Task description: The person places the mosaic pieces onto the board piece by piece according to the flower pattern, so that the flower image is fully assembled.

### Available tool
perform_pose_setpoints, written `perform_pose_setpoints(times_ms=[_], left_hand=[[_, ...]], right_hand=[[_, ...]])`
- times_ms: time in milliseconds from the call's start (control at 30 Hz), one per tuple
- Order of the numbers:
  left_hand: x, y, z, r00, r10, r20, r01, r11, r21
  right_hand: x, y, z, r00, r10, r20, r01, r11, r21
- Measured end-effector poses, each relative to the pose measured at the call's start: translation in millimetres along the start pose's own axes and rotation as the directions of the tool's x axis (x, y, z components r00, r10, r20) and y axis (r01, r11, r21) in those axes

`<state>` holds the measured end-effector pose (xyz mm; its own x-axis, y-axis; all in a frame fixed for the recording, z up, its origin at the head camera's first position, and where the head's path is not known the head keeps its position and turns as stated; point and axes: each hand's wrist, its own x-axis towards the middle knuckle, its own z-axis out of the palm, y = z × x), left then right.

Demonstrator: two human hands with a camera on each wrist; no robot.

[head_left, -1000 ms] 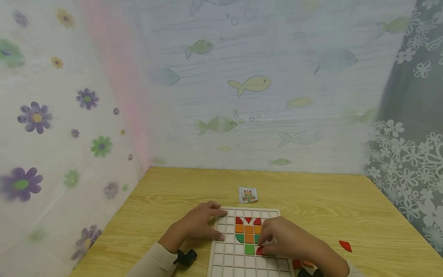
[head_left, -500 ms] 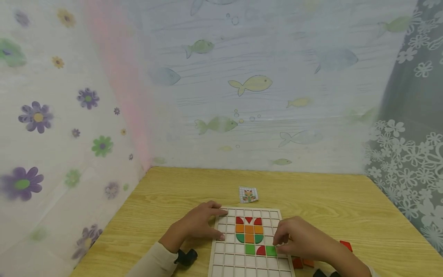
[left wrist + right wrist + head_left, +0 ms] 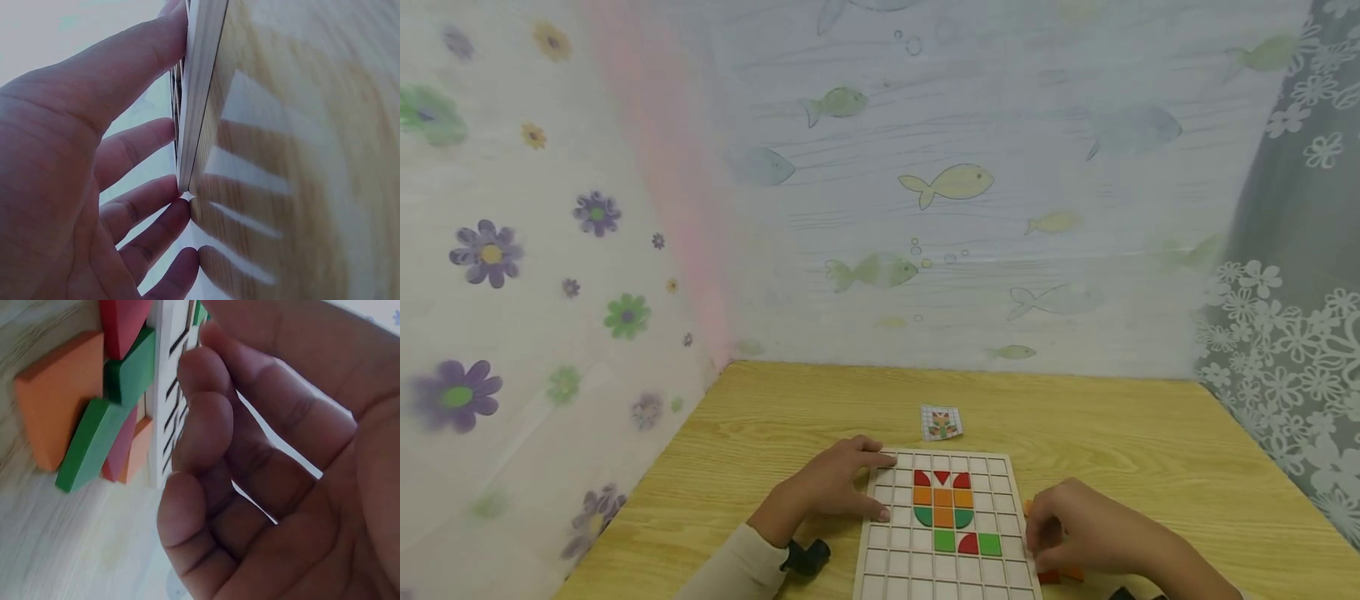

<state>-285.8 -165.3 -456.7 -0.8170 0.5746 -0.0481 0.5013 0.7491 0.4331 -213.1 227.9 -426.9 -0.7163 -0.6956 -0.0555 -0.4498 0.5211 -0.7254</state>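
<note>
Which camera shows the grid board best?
The head view: it shows the grid board from above, with most squares visible. The left wrist view shows mainly its edge; the right wrist view, only a slanted strip.

Lower centre: gridded board [image 3: 900,537], bearing coloured tiles [image 3: 943,497]; left grip [image 3: 829,483] is touching it; right grip [image 3: 1086,527] is showing alongside.

On the table [image 3: 805,404], wood grain with slight gloss is seen. The grid board [image 3: 897,563] seems to be made of pale, matt wood. The loose pieces [image 3: 57,397] are smoothly finished; the card [image 3: 942,423] is made of paper.
</note>
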Motion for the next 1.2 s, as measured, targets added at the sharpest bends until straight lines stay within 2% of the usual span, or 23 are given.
perform_pose_setpoints(times_ms=[167,433,667,900,1200], left_hand=[[0.1,1.8,-0.5,1.0,0.001,0.002,-0.001,1.0,0.0],[-4.4,2.4,-2.8,1.0,-0.006,0.013,0.006,1.0,-0.007],[-2.4,2.0,-3.0,1.0,0.001,0.009,-0.001,1.0,-0.021],[-0.9,0.1,-1.4,1.0,0.007,0.005,-0.007,1.0,-0.006],[-0.6,-1.0,-0.4,1.0,0.016,-0.002,-0.016,1.0,-0.004]], right_hand=[[-5.6,1.7,-0.9,0.999,-0.014,0.033,0.013,1.0,0.028],[-4.6,6.5,0.0,0.997,-0.046,0.054,0.046,0.999,0.011],[-8.5,10.8,-1.6,0.999,0.032,0.028,-0.032,0.999,-0.018],[-10.5,13.5,-3.9,0.991,0.13,0.018,-0.13,0.991,-0.016],[-8.9,16.4,-7.2,0.992,0.123,0.009,-0.122,0.992,-0.029]])
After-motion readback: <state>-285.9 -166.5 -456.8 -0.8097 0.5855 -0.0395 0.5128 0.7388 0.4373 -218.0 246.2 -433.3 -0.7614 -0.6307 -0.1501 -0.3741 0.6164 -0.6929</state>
